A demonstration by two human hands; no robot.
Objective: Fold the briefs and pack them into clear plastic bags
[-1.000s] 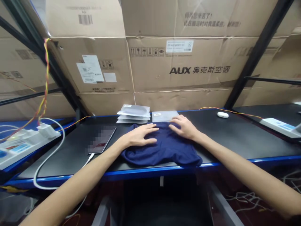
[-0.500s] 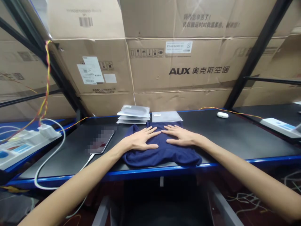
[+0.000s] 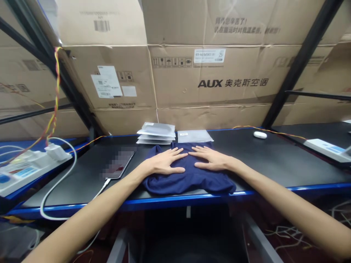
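Observation:
A dark blue cloth (image 3: 189, 180) lies crumpled at the front edge of the black tabletop (image 3: 263, 160). My left hand (image 3: 166, 161) rests palm down on its left part, fingers spread. On the right part lies my right hand (image 3: 211, 159), flat, with its fingers apart and pointing at the other hand. Neither hand grips anything. Just behind the cloth are a stack of flat clear packets (image 3: 156, 133) and, to its right, another flat packet (image 3: 195, 136), which the cloth's back edge touches.
A phone (image 3: 120, 166) with a white cable lies left of the cloth. Power strips stand at the far left (image 3: 24, 171) and far right (image 3: 327, 149). A small white case (image 3: 260, 135) sits at the back right. Cardboard (image 3: 208, 95) walls the back.

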